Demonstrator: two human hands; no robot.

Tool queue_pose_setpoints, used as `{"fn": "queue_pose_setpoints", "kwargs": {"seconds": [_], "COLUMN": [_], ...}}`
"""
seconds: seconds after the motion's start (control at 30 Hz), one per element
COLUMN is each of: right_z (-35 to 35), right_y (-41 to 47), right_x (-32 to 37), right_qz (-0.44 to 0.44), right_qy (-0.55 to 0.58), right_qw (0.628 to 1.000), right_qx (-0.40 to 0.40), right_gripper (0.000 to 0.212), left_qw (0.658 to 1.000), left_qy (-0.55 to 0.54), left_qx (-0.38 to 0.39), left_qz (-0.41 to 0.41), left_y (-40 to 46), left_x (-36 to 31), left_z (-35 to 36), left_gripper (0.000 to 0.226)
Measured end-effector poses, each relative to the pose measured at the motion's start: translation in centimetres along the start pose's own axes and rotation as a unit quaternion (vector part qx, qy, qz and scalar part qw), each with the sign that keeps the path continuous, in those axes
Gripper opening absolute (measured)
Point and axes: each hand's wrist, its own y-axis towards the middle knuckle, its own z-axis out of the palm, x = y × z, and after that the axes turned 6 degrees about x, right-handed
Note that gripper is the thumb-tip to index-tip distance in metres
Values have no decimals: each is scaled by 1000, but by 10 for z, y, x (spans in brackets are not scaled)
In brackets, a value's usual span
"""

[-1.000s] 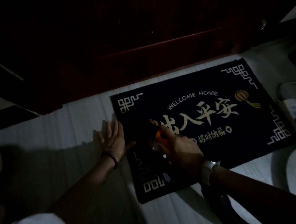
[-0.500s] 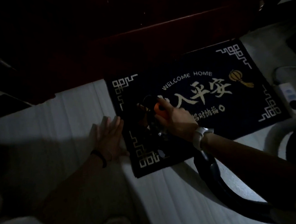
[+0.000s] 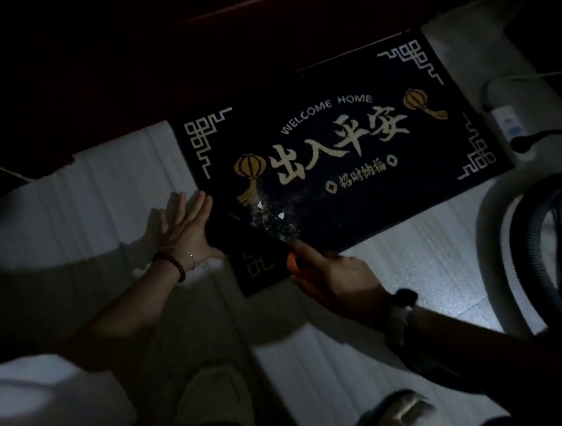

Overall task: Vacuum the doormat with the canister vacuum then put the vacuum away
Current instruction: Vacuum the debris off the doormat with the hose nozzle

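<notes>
Your left hand [image 3: 183, 230] lies flat, fingers spread wide, pressing the floor [image 3: 86, 201] at the doormat [image 3: 343, 144] edge. Your right hand [image 3: 338, 279] wraps the dark, orange-trimmed vacuum nozzle [image 3: 270, 251] on the mat's near corner, beside pale crumbs [image 3: 273, 215]. The ribbed hose [image 3: 521, 247] loops right.
</notes>
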Motion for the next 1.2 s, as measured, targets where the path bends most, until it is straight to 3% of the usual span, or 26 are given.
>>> {"fn": "queue_pose_setpoints", "kwargs": {"seconds": [0.13,0.3,0.4,0.5,0.67,0.97,1.13,1.2], "right_z": [-8,19,24,26,25,-11,27,28], "right_y": [13,-73,-76,-51,-36,-60,-54,-49], "right_x": [0,-27,-25,-10,2,-64,-12,-15], "right_qz": [17,-33,-6,-36,-38,169,12,-3], "right_qy": [50,46,23,-34,-106,-53,-49,-55], "right_qw": [999,996,997,998,988,984,996,995], "right_qx": [7,73,71,49,109,13,76,79], "right_gripper": [59,52,55,64,63,62,59,60], "left_qw": [1000,997,997,997,996,996,996,996], "left_qy": [22,48,40,36,47,34,16,2], "left_qx": [17,60,73,60,43,40,41,38], "left_qz": [-9,-1,-7,-29,-57,-68,-75,-81], "left_y": [-1,-5,-6,-4,-6,-7,-7,-6], "left_x": [-3,-18,-21,-30,-42,-47,-50,-51], "left_z": [-5,1,-2,-2,8,11,12,12], "left_gripper": [115,102,89,75,97,100,100,100]}}
